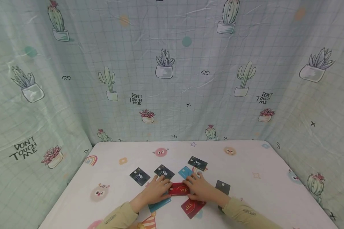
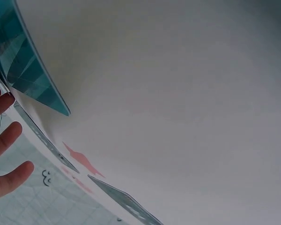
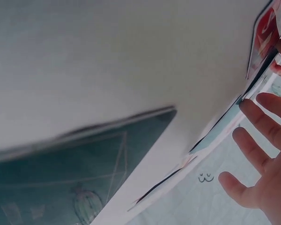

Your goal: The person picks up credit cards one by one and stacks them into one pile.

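A red VIP card (image 1: 179,189) lies in the middle of the group, between the two hands. My left hand (image 1: 157,190) holds its left end with thumb and index finger, the other fingers spread. At its right end, my right hand (image 1: 201,190) grips it the same way. Part of a blue card (image 1: 159,205) shows below the left hand, the rest hidden. Another red VIP card (image 1: 193,208) lies just below the right hand. Beyond the right fingertips is a second blue card (image 1: 185,172), and a black VIP card (image 1: 164,172) lies past the left fingertips.
More black cards lie around: one VIP card (image 1: 139,176) at the left, one VIP card (image 1: 197,163) farther back, and a dark card (image 1: 222,187) beside the right wrist, with another dark edge under that sleeve. A patterned white cloth (image 1: 252,159) covers the table; cactus-print curtains (image 1: 175,89) surround it.
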### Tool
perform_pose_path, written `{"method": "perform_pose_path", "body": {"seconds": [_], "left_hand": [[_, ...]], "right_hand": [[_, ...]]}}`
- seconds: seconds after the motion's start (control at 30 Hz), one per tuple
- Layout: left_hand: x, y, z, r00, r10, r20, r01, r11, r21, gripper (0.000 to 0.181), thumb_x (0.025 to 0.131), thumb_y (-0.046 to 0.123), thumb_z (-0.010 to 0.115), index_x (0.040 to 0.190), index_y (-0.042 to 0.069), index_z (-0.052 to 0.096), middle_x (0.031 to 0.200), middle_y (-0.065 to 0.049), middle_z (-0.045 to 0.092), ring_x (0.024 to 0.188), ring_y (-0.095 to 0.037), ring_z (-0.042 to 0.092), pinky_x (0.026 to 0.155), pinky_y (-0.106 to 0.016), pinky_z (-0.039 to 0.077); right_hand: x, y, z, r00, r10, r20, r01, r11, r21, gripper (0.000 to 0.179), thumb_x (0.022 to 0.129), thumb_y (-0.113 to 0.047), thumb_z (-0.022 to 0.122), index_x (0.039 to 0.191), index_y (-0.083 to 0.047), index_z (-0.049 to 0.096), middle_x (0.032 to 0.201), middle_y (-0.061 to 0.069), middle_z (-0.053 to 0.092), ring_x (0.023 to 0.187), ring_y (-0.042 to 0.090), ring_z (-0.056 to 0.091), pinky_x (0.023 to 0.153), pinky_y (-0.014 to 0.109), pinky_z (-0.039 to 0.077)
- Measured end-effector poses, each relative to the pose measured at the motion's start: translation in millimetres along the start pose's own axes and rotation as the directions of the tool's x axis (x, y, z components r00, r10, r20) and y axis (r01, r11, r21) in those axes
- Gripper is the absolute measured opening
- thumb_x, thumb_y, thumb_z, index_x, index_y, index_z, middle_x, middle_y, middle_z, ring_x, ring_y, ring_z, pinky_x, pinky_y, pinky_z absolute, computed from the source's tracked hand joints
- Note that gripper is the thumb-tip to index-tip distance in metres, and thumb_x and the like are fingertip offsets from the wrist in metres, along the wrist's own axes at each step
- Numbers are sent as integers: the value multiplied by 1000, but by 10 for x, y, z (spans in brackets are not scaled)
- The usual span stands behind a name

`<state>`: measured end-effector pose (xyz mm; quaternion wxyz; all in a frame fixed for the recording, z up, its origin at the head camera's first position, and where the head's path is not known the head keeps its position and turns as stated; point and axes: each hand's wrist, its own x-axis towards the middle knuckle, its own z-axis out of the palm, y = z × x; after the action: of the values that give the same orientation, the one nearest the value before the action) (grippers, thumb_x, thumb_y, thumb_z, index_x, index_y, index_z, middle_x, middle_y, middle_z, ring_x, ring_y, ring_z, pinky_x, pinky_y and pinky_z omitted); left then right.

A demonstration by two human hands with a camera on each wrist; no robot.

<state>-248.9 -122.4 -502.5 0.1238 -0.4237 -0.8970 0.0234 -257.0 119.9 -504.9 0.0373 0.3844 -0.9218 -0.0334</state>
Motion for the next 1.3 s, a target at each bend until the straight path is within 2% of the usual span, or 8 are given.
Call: {"method": "perform_pose_path", "body": {"seconds": [0.17,0.4,0.5,0.6,0.77,0.97,1.07,1.3], "left_hand": [[-5,-6,22,1000,6,-18,-6,1000,12,43,82,44,56,116,17,57,108,3,61,97,-15,48,86,-42,42],[-27,-21,55,996,29,-86,-28,1000,9,42,81,44,59,113,17,58,105,4,61,95,-15,48,83,-42,43],[-33,-32,65,991,53,-124,-50,998,24,39,84,45,54,111,17,58,103,4,61,93,-15,47,81,-41,43],[-34,-30,56,989,61,-134,-58,998,29,39,85,45,53,110,17,58,102,4,60,93,-14,46,81,-42,43],[-25,-9,26,996,32,-85,-32,999,5,40,82,41,58,112,16,58,104,3,61,96,-16,48,85,-45,43],[-16,-3,29,1000,1,-28,-1,1000,-4,40,83,41,57,116,18,57,108,4,60,99,-16,47,88,-45,41],[-18,-2,27,1000,-2,-28,2,1000,-7,40,83,42,57,116,18,57,108,4,60,99,-16,47,88,-44,40],[-14,-10,50,997,13,-70,-14,1000,-3,41,81,42,59,114,18,58,105,4,60,97,-16,48,86,-46,42]], "right_hand": [[3,2,-7,1000,4,7,-4,1000,15,55,79,-45,57,126,-18,47,116,-2,51,109,19,40,93,53,34],[-13,-6,-23,1000,-2,-5,2,999,37,53,80,-44,58,125,-17,48,116,-1,51,110,21,41,93,54,34],[-17,-11,-27,1000,-7,-12,7,999,33,52,80,-43,58,124,-17,48,116,-1,52,110,21,41,93,54,34],[-17,-12,-32,1000,-4,-7,4,1000,29,52,80,-44,57,124,-18,48,117,-1,52,110,21,41,93,54,34],[-15,-9,-31,1000,-1,-8,1,999,33,52,80,-44,57,124,-18,49,117,-2,52,109,20,41,93,54,34],[-19,-15,-41,1000,2,-9,-1,999,33,52,80,-44,57,125,-19,48,117,-2,52,110,20,41,94,53,33],[-19,-18,-44,1000,1,-11,-1,999,36,52,80,-44,57,125,-19,48,117,-2,52,110,19,41,94,53,33],[-22,-11,-38,1000,-4,-20,5,999,32,52,80,-44,58,125,-18,49,116,-2,53,109,19,40,93,53,33]]}}
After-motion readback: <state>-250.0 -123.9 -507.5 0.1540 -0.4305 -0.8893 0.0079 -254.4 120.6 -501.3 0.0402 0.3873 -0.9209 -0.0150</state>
